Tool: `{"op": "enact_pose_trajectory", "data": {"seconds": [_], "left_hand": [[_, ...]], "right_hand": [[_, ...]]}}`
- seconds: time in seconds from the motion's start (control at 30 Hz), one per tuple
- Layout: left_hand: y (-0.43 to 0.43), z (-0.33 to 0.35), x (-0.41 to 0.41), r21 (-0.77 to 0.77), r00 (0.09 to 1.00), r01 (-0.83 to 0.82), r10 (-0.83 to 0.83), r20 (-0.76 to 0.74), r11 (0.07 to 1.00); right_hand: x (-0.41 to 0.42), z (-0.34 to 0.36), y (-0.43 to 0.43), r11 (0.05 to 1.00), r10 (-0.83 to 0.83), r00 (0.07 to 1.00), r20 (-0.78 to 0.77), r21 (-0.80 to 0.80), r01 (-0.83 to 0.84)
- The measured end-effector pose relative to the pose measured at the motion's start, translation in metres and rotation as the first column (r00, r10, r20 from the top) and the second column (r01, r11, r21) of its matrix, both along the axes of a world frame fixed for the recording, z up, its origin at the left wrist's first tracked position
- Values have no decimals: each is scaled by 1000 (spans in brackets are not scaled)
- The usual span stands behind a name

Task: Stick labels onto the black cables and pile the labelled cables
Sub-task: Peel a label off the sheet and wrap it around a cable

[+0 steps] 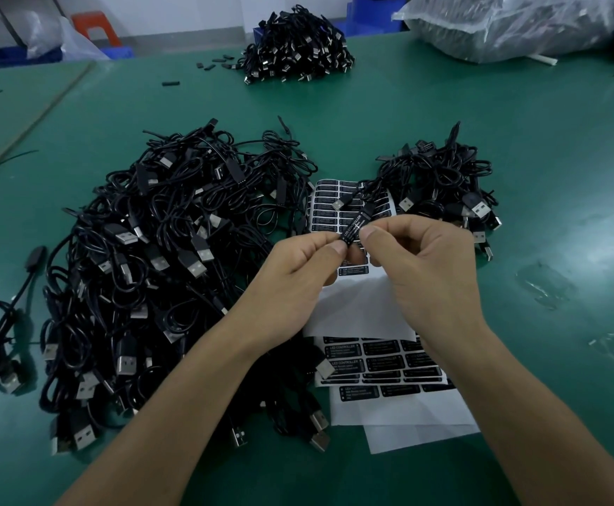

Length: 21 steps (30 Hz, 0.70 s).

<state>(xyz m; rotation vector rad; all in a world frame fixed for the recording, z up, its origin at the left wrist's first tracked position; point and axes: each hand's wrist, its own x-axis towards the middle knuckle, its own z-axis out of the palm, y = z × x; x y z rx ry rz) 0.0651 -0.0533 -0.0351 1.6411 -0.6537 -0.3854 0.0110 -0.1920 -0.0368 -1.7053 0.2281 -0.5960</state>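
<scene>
Both hands hold one black cable [356,223] above the label sheets. My left hand [298,272] pinches the lower end of its small controller block, and my right hand [413,257] pinches the block from the right with thumb and forefinger. A black "LED CONTROLLER" label shows on the block. The cable's USB plug [341,202] sticks up to the left. A big heap of black cables [159,272] lies at the left. A smaller pile of cables [444,184] lies at the right. A sheet of black labels [329,208] lies between the piles.
More label sheets [386,367] and bare backing paper [407,425] lie near my forearms. A third cable pile [296,49] sits at the far edge of the green table [553,177]. A clear plastic bag [517,23] lies far right. One loose cable [0,334] lies far left.
</scene>
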Motion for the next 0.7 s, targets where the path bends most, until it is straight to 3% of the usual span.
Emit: {"op": "enact_pose_trajectory", "data": {"seconds": [0.7], "left_hand": [[-2,-2,-1,3,1000,10,-10,5,1000]], "right_hand": [[1,0,0,999,-28,999,-15,24,28]]}}
